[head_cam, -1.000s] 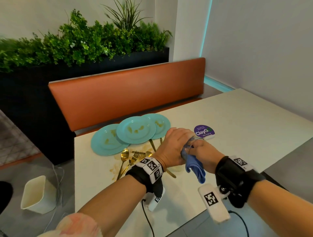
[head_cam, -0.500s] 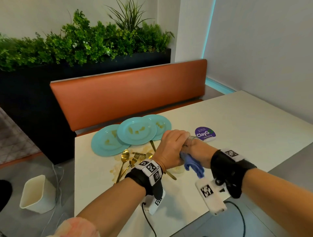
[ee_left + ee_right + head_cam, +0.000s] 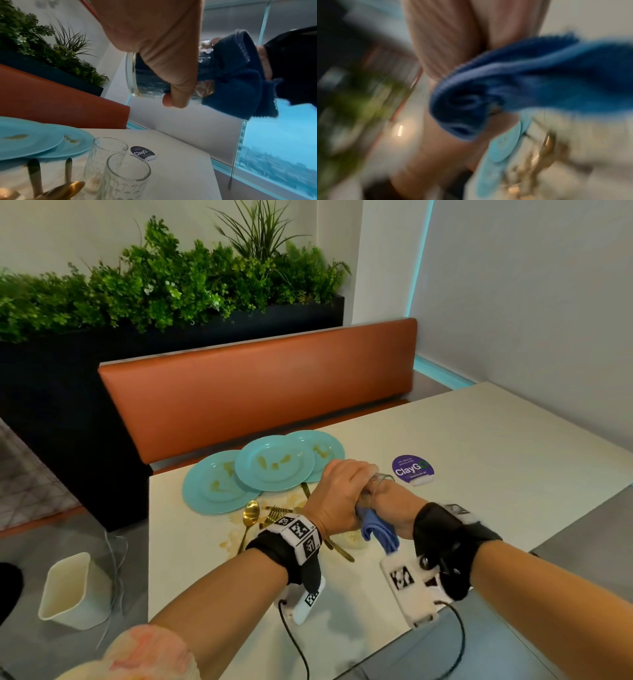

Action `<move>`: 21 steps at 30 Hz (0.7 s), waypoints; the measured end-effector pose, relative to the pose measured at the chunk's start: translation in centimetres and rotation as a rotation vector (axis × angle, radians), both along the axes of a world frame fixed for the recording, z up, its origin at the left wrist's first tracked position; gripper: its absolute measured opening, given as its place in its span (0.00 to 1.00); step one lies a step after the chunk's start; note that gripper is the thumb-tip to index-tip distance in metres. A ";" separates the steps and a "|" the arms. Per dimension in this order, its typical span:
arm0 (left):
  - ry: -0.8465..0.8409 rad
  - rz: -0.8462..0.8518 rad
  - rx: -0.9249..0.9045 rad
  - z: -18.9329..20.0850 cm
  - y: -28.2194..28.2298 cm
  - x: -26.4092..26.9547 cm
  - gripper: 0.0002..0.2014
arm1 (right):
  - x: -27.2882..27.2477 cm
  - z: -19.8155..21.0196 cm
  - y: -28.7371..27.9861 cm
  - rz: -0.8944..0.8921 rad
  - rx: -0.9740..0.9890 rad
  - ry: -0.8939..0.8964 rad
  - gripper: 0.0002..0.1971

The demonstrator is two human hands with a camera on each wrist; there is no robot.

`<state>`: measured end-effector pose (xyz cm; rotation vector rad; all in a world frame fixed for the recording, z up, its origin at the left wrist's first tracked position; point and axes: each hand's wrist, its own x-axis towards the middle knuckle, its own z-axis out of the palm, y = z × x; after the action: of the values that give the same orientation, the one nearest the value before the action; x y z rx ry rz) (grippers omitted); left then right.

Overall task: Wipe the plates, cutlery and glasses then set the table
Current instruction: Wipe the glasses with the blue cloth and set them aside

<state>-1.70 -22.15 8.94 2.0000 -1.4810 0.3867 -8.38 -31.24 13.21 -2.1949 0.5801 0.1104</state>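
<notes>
Nearest, above the pale table (image 3: 479,446), the left hand (image 3: 337,498) has its fingers and thumb wrapped around a clear glass (image 3: 135,75). The glass is held in the air on its side, with the thick base to the left. The right hand (image 3: 390,505) clutches a blue cloth (image 3: 376,530) and pushes it into the mouth of the glass; how its fingers lie inside I cannot tell. The glass is smooth and hard, the cloth soft and fluffy, so I think the danger is a slip. Too strong a twist of the cloth could turn the glass out of the left hand. It would then fall on the two empty glasses (image 3: 106,155) standing just below, or on the golden cutlery (image 3: 250,515). A little further lie sauce stains (image 3: 233,539), then three round turquoise plates (image 3: 274,462), overlapping and smeared, and a purple sticker (image 3: 411,469). Behind come the orange padded bench (image 3: 257,385) and green plants (image 3: 154,282).
</notes>
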 end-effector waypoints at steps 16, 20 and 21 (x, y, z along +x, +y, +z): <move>-0.035 0.026 0.094 -0.3 -1.4 -0.7 0.39 | -2.3 0.7 -2.0 0.191 0.086 -0.024 0.20; 0.059 0.105 0.286 -0.5 -1.8 -0.8 0.41 | -2.3 0.3 -2.7 0.421 -0.361 0.147 0.22; 0.068 0.114 0.283 -0.6 -1.9 -0.9 0.41 | -2.1 0.0 -2.8 0.448 -0.388 0.167 0.20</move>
<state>-2.60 -24.05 8.31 2.3021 -1.4483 0.1598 -10.51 -34.02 13.22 -2.6834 0.1962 0.4530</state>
